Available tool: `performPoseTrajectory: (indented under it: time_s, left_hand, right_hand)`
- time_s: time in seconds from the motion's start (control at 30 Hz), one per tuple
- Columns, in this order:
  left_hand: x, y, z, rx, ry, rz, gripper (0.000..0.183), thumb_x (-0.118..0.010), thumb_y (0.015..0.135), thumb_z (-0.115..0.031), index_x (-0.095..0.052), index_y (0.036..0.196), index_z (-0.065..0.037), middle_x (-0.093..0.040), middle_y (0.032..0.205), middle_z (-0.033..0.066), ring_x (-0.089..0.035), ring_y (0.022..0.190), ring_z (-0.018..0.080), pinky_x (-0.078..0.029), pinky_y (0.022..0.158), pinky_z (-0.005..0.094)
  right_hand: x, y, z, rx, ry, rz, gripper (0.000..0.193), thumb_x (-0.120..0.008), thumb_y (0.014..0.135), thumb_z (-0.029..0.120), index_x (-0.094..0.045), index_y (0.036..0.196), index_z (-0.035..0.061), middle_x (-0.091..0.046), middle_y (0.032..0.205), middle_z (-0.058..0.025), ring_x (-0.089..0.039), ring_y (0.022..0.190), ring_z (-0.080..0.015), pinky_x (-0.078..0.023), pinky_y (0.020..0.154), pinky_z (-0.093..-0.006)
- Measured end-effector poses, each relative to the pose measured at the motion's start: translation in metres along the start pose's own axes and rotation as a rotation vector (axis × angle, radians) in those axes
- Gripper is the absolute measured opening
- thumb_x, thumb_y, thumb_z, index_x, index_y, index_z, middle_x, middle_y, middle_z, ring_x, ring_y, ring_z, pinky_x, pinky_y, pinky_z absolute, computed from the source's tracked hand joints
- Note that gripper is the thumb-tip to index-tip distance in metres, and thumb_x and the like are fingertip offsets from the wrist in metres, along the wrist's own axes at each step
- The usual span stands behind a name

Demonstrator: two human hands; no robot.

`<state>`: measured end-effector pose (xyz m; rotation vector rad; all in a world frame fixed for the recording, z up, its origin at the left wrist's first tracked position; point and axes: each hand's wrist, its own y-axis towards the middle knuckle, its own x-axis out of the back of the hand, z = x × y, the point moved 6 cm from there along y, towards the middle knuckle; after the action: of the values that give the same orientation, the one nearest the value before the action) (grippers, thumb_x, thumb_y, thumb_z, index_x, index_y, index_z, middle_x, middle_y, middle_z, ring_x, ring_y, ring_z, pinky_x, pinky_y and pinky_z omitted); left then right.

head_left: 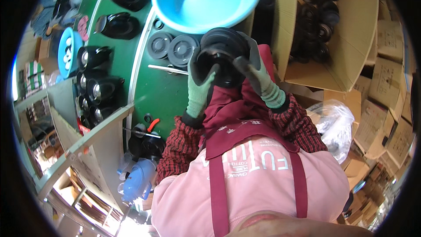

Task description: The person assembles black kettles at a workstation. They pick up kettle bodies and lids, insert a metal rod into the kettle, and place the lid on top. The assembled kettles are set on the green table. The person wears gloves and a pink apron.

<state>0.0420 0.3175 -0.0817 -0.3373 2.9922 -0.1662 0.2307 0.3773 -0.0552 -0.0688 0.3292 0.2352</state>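
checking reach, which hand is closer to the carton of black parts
Right. The right hand is left of the carton; the left hand is farther left, beyond the held black part.

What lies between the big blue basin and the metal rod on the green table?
In the head view, two dark round discs lie between the basin and the rod.

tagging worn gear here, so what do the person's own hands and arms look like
The left hand and right hand wear gloves, dark over the fingers, light green toward the wrists. Red-and-black checked sleeves end in black cuffs.
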Motion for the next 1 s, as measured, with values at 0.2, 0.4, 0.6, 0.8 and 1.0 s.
performPoseTrajectory:
  time_s: [0.2, 0.4, 0.6, 0.8, 1.0]
  left_hand:
    - [0.112, -0.018, 0.02, 0.116, -0.128, -0.483, 0.061, -0.08, 0.087, 0.005, -0.053, 0.141, -0.002, -0.06, 0.138, 0.0119, -0.059, 0.127, 0.0234, -0.05, 0.11, 0.0395]
    - [0.121, 0.026, -0.016, -0.739, 0.932, -0.308, 0.062, -0.09, 0.076, -0.011, -0.062, 0.131, -0.007, -0.063, 0.137, 0.0156, -0.061, 0.127, 0.0384, -0.044, 0.114, 0.0522]
    - [0.079, 0.015, 0.0, -0.544, 1.218, 0.03, 0.066, -0.086, 0.08, -0.023, -0.061, 0.138, -0.007, -0.064, 0.138, 0.0159, -0.057, 0.133, 0.0397, -0.038, 0.118, 0.056]
    - [0.148, -0.005, 0.033, -0.301, 0.356, -0.556, 0.065, -0.078, 0.086, -0.017, -0.057, 0.145, -0.005, -0.047, 0.156, 0.0244, -0.046, 0.145, 0.0417, -0.036, 0.121, 0.0547]
    - [0.08, 0.012, 0.023, -0.371, 0.984, -0.24, 0.065, -0.08, 0.092, -0.026, -0.058, 0.151, -0.011, -0.034, 0.164, 0.0287, -0.036, 0.152, 0.0475, -0.033, 0.125, 0.0566]
  right_hand:
    - [0.007, 0.015, -0.041, 0.179, -0.149, -0.119, 0.043, -0.058, 0.112, 0.022, -0.054, 0.147, -0.0028, -0.063, 0.135, -0.008, -0.063, 0.119, -0.0161, -0.05, 0.106, -0.0288]
    - [0.018, 0.034, -0.079, -0.007, -0.326, -0.123, 0.05, -0.067, 0.097, 0.015, -0.056, 0.143, -0.0008, -0.066, 0.131, -0.0183, -0.067, 0.114, -0.0332, -0.057, 0.095, -0.0369]
    - [-0.019, 0.037, -0.115, -0.148, 0.081, -0.19, 0.035, -0.06, 0.109, 0.031, -0.065, 0.134, 0.0076, -0.073, 0.117, -0.0057, -0.073, 0.1, -0.0162, -0.062, 0.081, -0.0305]
    - [-0.09, 0.042, -0.13, 0.111, -0.231, -0.223, 0.042, -0.07, 0.099, 0.021, -0.062, 0.135, 0.0024, -0.07, 0.127, -0.0172, -0.068, 0.122, -0.0307, -0.053, 0.104, -0.0399]
    - [-0.069, 0.041, -0.084, 0.207, -1.09, -0.096, 0.063, -0.08, 0.087, 0.035, -0.059, 0.14, 0.0054, -0.056, 0.134, -0.0235, -0.057, 0.124, -0.0388, -0.048, 0.107, -0.0495]
